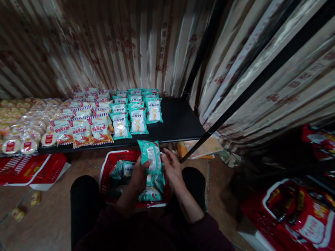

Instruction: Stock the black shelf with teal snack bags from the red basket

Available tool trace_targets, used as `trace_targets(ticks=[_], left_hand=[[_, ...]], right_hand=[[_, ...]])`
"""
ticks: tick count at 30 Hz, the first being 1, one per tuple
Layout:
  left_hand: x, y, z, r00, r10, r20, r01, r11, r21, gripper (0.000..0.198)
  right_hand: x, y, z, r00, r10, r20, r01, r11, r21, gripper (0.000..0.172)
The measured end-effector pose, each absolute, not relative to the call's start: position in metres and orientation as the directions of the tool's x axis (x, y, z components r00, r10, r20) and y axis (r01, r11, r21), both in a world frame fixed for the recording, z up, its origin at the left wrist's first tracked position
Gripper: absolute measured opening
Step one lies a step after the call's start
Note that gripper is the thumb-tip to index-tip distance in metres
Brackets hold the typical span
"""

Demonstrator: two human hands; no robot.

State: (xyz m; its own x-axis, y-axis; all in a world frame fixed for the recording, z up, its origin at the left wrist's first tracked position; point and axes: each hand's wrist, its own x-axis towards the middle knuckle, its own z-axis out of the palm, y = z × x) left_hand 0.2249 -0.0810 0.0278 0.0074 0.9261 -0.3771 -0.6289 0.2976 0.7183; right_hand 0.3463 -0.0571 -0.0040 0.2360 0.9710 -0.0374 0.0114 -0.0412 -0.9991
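My left hand (137, 177) and my right hand (172, 168) both grip a stack of teal snack packets (150, 156), held upright over a red basket (109, 164) on the floor between my knees. More teal packets (123, 169) lie in the basket. In front of me a low black shelf (179, 119) carries rows of teal packets (136, 116), with red-and-white packets (90, 128) to their left. The shelf's right end is bare.
Round and yellow snack packs (9, 127) fill the shelf's left part. Red baskets (16, 169) lie flat on the floor at the left, with small yellow packets (17, 212) near them. A striped curtain hangs behind. Red bags (303, 218) sit at the lower right.
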Motion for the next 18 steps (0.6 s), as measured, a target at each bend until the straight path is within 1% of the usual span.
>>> trace_targets(ticks=[3, 6, 9, 13, 18], left_hand=[[0.221, -0.083, 0.032, 0.111, 0.936, -0.335, -0.619, 0.329, 0.713, 0.061], [0.217, -0.086, 0.032, 0.170, 0.924, -0.344, -0.590, 0.375, 0.715, 0.061], [0.215, -0.089, 0.029, 0.216, 0.903, -0.371, -0.569, 0.425, 0.704, 0.062], [0.214, -0.090, 0.023, 0.261, 0.895, -0.363, -0.539, 0.446, 0.714, 0.068], [0.215, -0.091, 0.015, 0.284, 0.893, -0.348, -0.526, 0.449, 0.723, 0.070]], right_hand=[[0.348, -0.056, -0.004, 0.127, 0.983, -0.133, -0.126, -0.117, -0.985, 0.049], [0.351, -0.054, 0.001, 0.041, 0.975, -0.218, -0.270, -0.199, -0.942, 0.047], [0.354, -0.050, 0.006, 0.044, 0.960, -0.275, -0.371, -0.240, -0.897, 0.044], [0.358, -0.046, 0.007, 0.039, 0.929, -0.367, -0.465, -0.308, -0.830, 0.037], [0.359, -0.043, 0.000, 0.092, 0.915, -0.393, -0.525, -0.291, -0.800, 0.036]])
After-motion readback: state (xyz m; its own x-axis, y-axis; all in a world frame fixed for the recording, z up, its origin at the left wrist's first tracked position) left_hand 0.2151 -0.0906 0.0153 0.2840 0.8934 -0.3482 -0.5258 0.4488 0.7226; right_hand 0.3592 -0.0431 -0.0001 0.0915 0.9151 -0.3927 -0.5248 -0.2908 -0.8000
